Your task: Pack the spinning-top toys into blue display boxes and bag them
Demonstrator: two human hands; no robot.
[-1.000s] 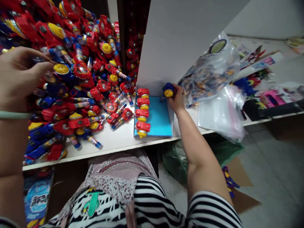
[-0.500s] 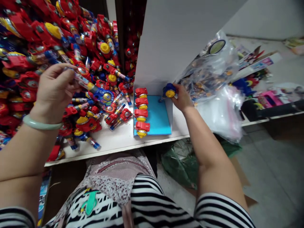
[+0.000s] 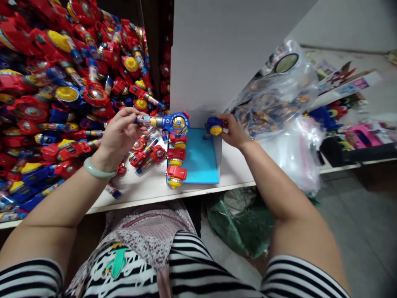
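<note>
My left hand point(image 3: 122, 131) pinches the clear tube end of a blue toy point(image 3: 175, 124) with a round gold-centred head. That toy hangs over the left side of a box with a bright blue base point(image 3: 201, 159). Along this side stand several red toys with yellow tips point(image 3: 176, 161), in a row; the far end of the row is hidden behind the blue toy. At the box's far right corner, my right hand point(image 3: 234, 131) is closed on a blue toy with a yellow tip point(image 3: 215, 126), its tube pointing into the box.
A big heap of red and blue toys point(image 3: 62, 103) fills the left. The box's tall white flap point(image 3: 217, 54) rises behind. Clear plastic bags point(image 3: 291, 149) lie to the right on the white shelf point(image 3: 235, 165). Below hangs a green bag point(image 3: 235, 219).
My left hand has carried its blue toy rightward from the heap to above the box's left side. My right hand stays at the far right corner with its toy.
</note>
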